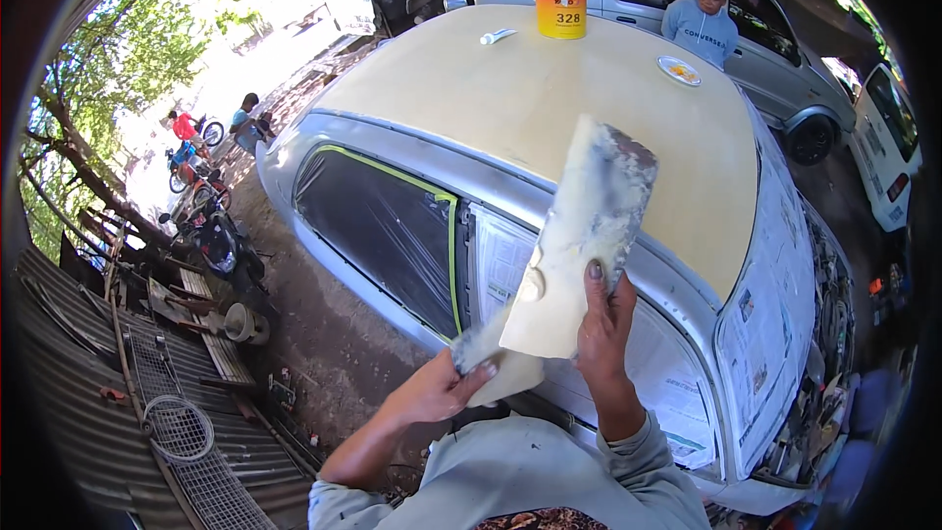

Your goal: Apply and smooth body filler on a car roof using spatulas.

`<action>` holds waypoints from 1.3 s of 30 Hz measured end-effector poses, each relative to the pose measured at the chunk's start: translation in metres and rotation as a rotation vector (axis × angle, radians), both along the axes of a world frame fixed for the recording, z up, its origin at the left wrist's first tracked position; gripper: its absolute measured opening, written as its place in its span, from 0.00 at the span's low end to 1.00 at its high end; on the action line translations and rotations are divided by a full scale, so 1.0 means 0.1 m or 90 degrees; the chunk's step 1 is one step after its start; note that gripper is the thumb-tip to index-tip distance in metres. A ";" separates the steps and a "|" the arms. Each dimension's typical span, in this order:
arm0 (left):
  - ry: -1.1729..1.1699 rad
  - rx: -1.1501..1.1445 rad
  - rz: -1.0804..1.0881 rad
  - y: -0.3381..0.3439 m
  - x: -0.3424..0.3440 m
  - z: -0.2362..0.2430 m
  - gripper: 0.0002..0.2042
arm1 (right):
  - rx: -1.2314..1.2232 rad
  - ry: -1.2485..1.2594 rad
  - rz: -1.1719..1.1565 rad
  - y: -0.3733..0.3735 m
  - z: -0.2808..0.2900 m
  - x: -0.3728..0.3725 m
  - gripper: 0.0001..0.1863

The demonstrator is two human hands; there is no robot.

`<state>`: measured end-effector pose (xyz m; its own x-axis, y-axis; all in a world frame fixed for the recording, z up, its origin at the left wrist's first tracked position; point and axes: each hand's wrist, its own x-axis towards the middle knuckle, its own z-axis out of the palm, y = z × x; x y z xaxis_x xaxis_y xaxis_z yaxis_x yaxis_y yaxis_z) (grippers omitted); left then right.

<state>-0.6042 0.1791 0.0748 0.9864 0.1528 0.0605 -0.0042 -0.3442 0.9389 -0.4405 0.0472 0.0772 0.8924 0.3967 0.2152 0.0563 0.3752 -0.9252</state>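
My right hand (603,319) grips a wide, upright spreader (613,186) smeared with cream paste, with a small blob of paste (533,280) near its left edge, thumb on its face. Lower left, my left hand (446,388) holds a second smeared spreader (505,378), partly behind the first; whether they touch I cannot tell. Both are held over the side of a car whose roof (461,88) is coated pale beige. Its windows are masked with dark plastic (368,236), green tape and newspaper (760,353).
A yellow can (561,25), white tube (497,36) and plate (679,69) lie on the roof. A person (697,34) stands beyond, before a silver vehicle (775,88). Motorbikes (221,245) and two people (245,123) are at left, corrugated sheets (78,363) and a bucket (245,324) lower left.
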 end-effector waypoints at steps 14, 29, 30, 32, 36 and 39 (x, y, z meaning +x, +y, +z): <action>0.053 0.724 0.135 -0.30 -0.28 0.25 0.35 | -0.160 -0.036 0.307 -0.03 -0.30 -0.32 0.20; -0.282 0.386 0.124 -0.20 0.01 0.10 0.25 | -0.033 0.070 0.169 0.07 -0.25 -0.15 0.20; -0.209 0.468 0.092 -0.05 0.05 0.14 0.27 | 0.021 0.196 0.212 0.04 -0.31 -0.04 0.21; -0.131 0.625 0.061 0.25 0.07 0.30 0.29 | 0.129 0.414 0.247 -0.12 -0.14 0.13 0.20; -0.101 0.733 0.034 0.46 0.49 0.53 0.33 | 0.067 0.204 0.151 -0.02 -0.15 0.39 0.19; -0.101 0.834 -0.089 0.37 0.90 0.67 0.33 | -0.122 -0.059 0.085 0.18 -0.28 0.54 0.18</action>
<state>-0.5143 0.2162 0.1416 0.9577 -0.2080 0.1990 -0.1916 -0.9765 -0.0988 -0.3865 0.0652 0.0488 0.8096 0.5505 0.2036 0.1062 0.2038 -0.9732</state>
